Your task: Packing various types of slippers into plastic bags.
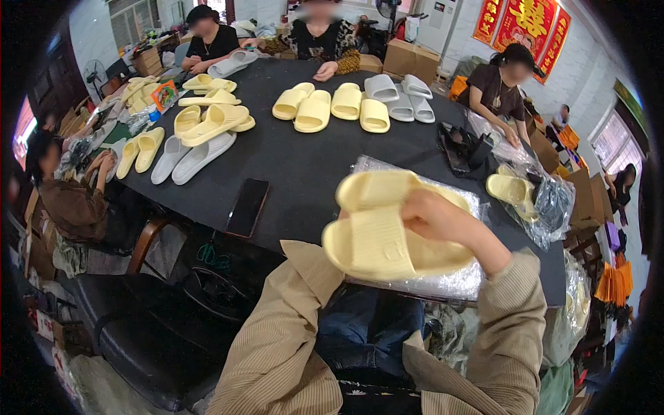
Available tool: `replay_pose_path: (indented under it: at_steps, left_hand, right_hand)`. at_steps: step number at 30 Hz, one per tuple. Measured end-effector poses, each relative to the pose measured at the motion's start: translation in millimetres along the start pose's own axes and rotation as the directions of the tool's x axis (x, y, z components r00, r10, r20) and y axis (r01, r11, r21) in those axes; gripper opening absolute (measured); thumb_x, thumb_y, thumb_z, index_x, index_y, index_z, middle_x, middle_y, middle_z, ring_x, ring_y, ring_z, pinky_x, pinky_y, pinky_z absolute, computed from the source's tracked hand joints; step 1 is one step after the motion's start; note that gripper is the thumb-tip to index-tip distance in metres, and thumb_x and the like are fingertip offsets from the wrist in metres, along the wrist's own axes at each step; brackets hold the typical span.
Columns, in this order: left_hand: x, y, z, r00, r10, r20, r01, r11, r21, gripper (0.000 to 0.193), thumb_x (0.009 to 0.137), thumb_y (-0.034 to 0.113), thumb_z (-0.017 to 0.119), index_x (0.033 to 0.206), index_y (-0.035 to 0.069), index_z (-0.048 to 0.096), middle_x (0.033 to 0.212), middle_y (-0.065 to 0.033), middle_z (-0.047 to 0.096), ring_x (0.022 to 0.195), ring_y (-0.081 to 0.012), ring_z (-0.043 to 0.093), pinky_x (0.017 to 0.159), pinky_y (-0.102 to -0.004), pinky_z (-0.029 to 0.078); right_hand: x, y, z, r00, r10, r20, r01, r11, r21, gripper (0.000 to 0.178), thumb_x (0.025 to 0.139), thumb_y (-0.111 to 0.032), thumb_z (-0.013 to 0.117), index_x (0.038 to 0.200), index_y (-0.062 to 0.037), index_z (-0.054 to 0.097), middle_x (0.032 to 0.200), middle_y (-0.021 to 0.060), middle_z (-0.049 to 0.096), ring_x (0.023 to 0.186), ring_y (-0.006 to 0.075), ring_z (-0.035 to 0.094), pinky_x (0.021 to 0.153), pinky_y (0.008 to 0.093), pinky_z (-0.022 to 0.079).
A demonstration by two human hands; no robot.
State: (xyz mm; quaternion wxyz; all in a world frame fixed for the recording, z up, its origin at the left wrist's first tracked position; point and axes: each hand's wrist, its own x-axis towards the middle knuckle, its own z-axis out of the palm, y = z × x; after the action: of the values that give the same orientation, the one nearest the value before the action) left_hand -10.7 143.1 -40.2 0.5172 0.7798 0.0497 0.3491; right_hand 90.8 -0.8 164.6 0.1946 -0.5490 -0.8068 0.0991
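A pair of pale yellow slide slippers (373,238) is held side by side above the front of the black table. My right hand (439,218) grips them at the middle, its fingers closed round their inner edges. My left sleeve reaches up to the toe ends of the slippers, and the left hand is hidden behind them. Beneath the slippers lies a stack of clear plastic bags (449,282) at the table's near edge. To the left of it rests a dark phone (247,207).
Yellow slippers (311,111) and grey slippers (413,107) stand at the back of the black table (290,155). More pairs lie at the left. A black strappy item (465,149) and a bagged yellow slipper (512,190) lie at the right. Several people sit around the table.
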Motion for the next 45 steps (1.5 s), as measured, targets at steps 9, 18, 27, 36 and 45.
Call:
replay_pose_path:
  at_steps: [9, 18, 27, 36, 45]
  left_hand:
    - [2, 12, 5, 0.989, -0.142, 0.042, 0.048, 0.576, 0.816, 0.063, 0.099, 0.047, 0.04, 0.142, 0.001, 0.041, 0.149, -0.0201, 0.039, 0.14, -0.0319, 0.034, 0.115, -0.0537, 0.018]
    - [11, 9, 4, 0.991, -0.127, 0.047, 0.036, 0.588, 0.808, 0.067, 0.096, 0.052, 0.04, 0.142, 0.003, 0.043, 0.151, -0.0171, 0.038, 0.142, -0.0281, 0.032, 0.117, -0.0536, 0.013]
    - [14, 3, 2, 0.994, -0.105, 0.02, 0.048, 0.607, 0.793, 0.068, 0.094, 0.048, 0.049, 0.145, 0.003, 0.038, 0.152, -0.0219, 0.032, 0.142, -0.0337, 0.029, 0.117, -0.0509, 0.018]
    - [18, -15, -17, 0.989, -0.092, -0.117, 0.116, 0.97, 0.214, 0.048, 0.089, 0.008, 0.064, 0.136, 0.005, 0.052, 0.125, -0.0131, 0.059, 0.11, -0.0248, 0.057, 0.098, -0.0349, 0.043]
    - [16, -11, -23, 0.982, -0.188, -0.029, 0.187, 0.982, -0.023, 0.069, 0.083, -0.01, 0.059, 0.147, 0.006, 0.039, 0.149, -0.0091, 0.042, 0.081, -0.005, 0.051, 0.075, -0.0206, 0.046]
  right_hand:
    - [145, 10, 4, 0.871, -0.159, -0.464, 0.043, 0.967, -0.249, 0.054, 0.081, -0.003, 0.063, 0.134, -0.009, 0.054, 0.143, 0.0152, 0.044, 0.125, 0.0361, 0.048, 0.103, 0.0399, 0.042]
    - [-48, 36, 87, 0.925, 0.33, -0.186, -0.378, 0.848, -0.371, 0.058, 0.093, -0.033, 0.058, 0.145, -0.0143, 0.041, 0.149, 0.0133, 0.039, 0.139, 0.0352, 0.034, 0.111, 0.0526, 0.029]
    - [-224, 49, 112, 0.478, 0.754, -0.45, -0.878, 0.399, -0.265, 0.054, 0.095, -0.045, 0.049, 0.143, -0.0196, 0.046, 0.152, 0.0108, 0.037, 0.142, 0.0308, 0.031, 0.114, 0.0519, 0.021]
    - [-254, 131, 48, 0.361, 0.772, -0.524, -0.475, 0.635, 0.609, 0.048, 0.093, -0.023, 0.064, 0.136, -0.0075, 0.05, 0.112, 0.0087, 0.068, 0.095, 0.0193, 0.062, 0.086, 0.033, 0.048]
    - [-212, 187, 37, 0.55, 0.825, -0.132, -0.202, 0.285, 0.937, 0.048, 0.094, -0.005, 0.059, 0.141, -0.0101, 0.048, 0.134, 0.0046, 0.058, 0.081, 0.0049, 0.057, 0.065, 0.0188, 0.047]
